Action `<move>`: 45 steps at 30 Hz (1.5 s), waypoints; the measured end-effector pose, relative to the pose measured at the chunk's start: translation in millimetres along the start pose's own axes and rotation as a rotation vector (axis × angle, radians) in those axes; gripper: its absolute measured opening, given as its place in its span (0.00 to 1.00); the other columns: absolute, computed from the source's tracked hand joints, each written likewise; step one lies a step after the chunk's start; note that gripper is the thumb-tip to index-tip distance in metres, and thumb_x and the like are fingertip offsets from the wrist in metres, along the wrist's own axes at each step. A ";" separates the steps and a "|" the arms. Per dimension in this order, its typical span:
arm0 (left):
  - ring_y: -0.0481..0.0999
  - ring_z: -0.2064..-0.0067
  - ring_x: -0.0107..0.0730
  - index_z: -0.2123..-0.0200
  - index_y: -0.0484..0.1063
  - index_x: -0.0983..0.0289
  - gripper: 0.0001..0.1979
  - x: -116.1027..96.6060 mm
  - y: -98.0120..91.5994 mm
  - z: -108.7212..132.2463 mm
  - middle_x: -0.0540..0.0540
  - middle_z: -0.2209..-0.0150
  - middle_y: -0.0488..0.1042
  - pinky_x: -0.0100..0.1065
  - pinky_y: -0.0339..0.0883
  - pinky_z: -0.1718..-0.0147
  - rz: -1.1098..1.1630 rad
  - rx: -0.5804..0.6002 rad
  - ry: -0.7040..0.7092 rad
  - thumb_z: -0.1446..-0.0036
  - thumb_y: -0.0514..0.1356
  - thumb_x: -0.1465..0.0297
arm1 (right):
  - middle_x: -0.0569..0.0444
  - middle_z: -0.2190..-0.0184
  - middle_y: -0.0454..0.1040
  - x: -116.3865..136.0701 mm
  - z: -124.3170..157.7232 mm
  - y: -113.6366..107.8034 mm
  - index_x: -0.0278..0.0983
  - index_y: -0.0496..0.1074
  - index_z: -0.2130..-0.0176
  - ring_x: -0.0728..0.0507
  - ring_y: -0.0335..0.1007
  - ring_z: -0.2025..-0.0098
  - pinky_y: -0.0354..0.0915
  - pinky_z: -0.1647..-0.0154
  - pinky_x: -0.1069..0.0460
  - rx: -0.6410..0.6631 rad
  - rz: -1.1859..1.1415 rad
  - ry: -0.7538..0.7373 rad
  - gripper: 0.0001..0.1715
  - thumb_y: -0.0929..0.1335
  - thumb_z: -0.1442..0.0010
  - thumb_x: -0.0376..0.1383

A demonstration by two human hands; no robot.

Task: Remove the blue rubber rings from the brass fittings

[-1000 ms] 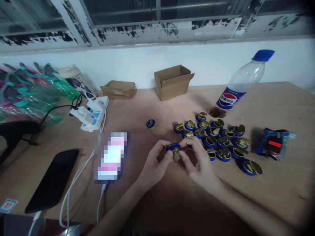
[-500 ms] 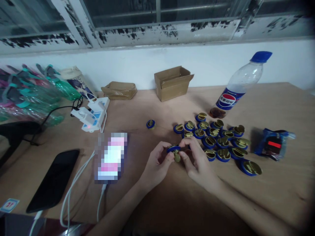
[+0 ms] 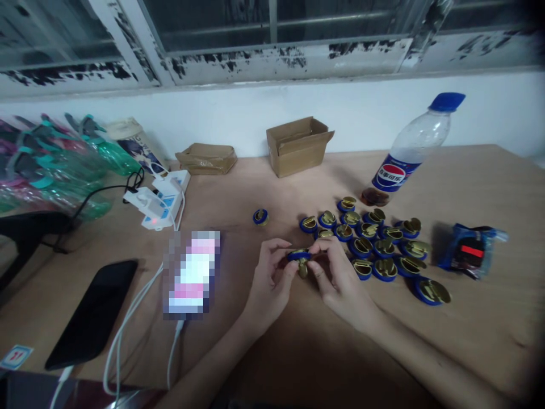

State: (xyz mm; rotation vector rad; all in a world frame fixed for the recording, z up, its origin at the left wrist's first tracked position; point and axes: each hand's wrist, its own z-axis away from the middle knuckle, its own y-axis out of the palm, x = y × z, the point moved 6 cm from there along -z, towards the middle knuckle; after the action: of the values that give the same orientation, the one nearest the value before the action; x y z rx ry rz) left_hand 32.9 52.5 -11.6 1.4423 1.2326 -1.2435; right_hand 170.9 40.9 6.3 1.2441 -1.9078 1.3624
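Observation:
Above the table, in front of me, is a small round blue-and-gold metal piece (image 3: 299, 257) with a gold flap hanging from its underside. My left hand (image 3: 272, 281) has its thumb against the near side, with the index finger lifted and curved over. Thumb and fingers of my right hand (image 3: 338, 278) pinch the other side. Several similar pieces (image 3: 361, 246) lie in loose rows beyond and to the right of my right hand, gold flaps upward. One more such piece (image 3: 260, 216) sits alone beyond my left hand.
An open cardboard box (image 3: 300, 150) and a flattened carton (image 3: 206, 159) stand by the wall. A cola bottle (image 3: 398, 165) and a blue packet (image 3: 472, 250) are at right. Leftward lie a power strip (image 3: 164, 204), a lit phone (image 3: 193, 272), a dark phone (image 3: 91, 315) and cables.
My left index finger has lifted and straightened away from the held piece. The piece has shifted slightly left and tilted a little. The right hand keeps its pinch.

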 end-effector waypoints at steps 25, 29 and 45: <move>0.76 0.66 0.26 0.60 0.60 0.61 0.09 7.3 7.0 0.7 0.49 0.66 0.73 0.28 0.69 0.66 0.141 0.015 -0.088 0.41 0.58 0.73 | 0.52 0.61 0.64 0.6 0.9 -3.5 0.39 0.65 0.58 0.46 0.68 0.63 0.67 0.61 0.48 -0.048 -0.090 0.054 0.05 0.63 0.37 0.32; 0.76 0.68 0.25 0.62 0.59 0.62 0.08 6.7 5.6 -0.2 0.50 0.67 0.73 0.28 0.68 0.67 0.159 0.013 -0.132 0.42 0.58 0.73 | 0.52 0.62 0.64 1.9 1.0 -2.6 0.39 0.64 0.59 0.46 0.68 0.64 0.67 0.63 0.49 -0.044 -0.109 0.063 0.05 0.64 0.38 0.33; 0.69 0.68 0.25 0.60 0.57 0.61 0.05 11.0 3.0 5.3 0.49 0.67 0.66 0.30 0.63 0.66 -0.054 -0.016 -0.018 0.38 0.53 0.73 | 0.54 0.67 0.63 -0.4 4.6 1.0 0.38 0.60 0.64 0.46 0.62 0.65 0.61 0.64 0.51 -0.053 0.027 0.045 0.05 0.63 0.39 0.28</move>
State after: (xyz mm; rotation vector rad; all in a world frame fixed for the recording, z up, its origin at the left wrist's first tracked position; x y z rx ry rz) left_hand 35.3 48.5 -23.3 1.3919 1.2739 -1.2774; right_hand 170.8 37.0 3.7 1.1566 -1.9240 1.3337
